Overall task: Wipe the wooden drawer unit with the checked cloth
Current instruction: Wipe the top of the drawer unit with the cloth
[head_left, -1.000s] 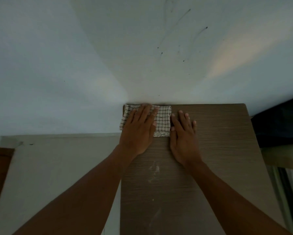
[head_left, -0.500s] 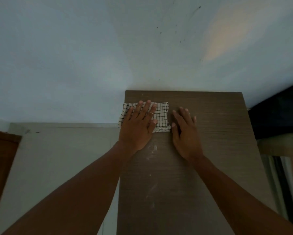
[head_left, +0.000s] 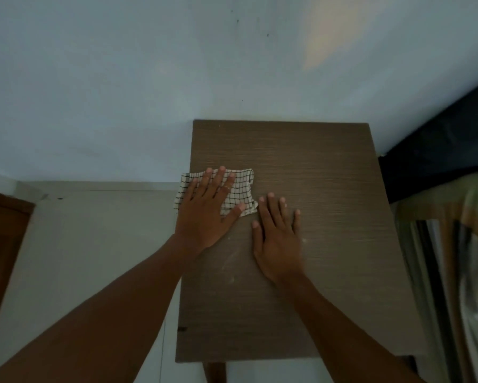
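The wooden drawer unit (head_left: 315, 167) shows its brown top, standing against a pale wall. A white checked cloth (head_left: 239, 190) lies folded at the top's left edge, hanging slightly over it. My left hand (head_left: 207, 208) presses flat on the cloth with fingers spread. My right hand (head_left: 276, 233) lies flat on the bare wood just right of the cloth, its fingertips close to the cloth's corner. Pale dusty smears (head_left: 232, 258) mark the wood between my wrists.
A pale wall (head_left: 149, 78) rises behind the unit. A light floor (head_left: 80, 244) lies to the left, with a brown wooden door or frame (head_left: 0, 244) at the far left. Dark fabric (head_left: 439, 139) and patterned cloth (head_left: 459, 258) sit to the right.
My left hand has dragged the cloth from the far left corner toward me along the left edge. My right hand has slid back with it. The view has tilted down.
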